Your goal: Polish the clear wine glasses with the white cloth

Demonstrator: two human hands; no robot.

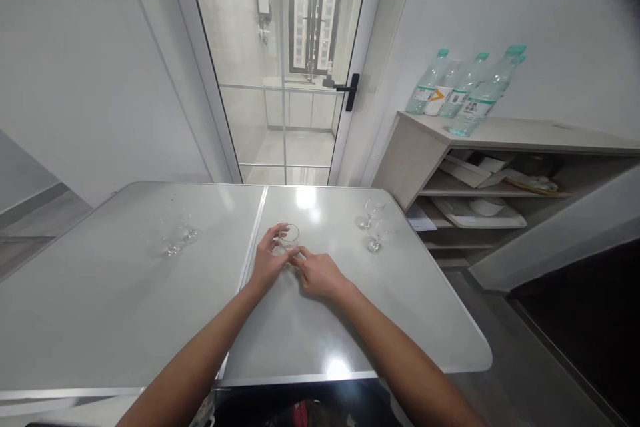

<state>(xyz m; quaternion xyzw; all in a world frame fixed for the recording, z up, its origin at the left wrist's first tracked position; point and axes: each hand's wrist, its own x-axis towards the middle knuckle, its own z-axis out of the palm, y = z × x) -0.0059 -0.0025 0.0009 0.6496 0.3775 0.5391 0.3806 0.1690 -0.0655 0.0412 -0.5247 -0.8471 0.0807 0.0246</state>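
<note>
A clear stemmed glass stands over the middle of the table, its round rim turned up toward me. My left hand curls around the bowl from the left, with the fingers on the far side and the thumb on the near side. From the right, my right hand has its thumb and forefinger closed at the lower part of the same glass, close to my left thumb. The stem and foot are mostly hidden by my fingers.
Two clear stemmed glasses stand right of my hands, and more are on the left half of the white table. A metal seam divides the tabletop. Plastic bottles stand on a shelf unit at right, beyond the table edge.
</note>
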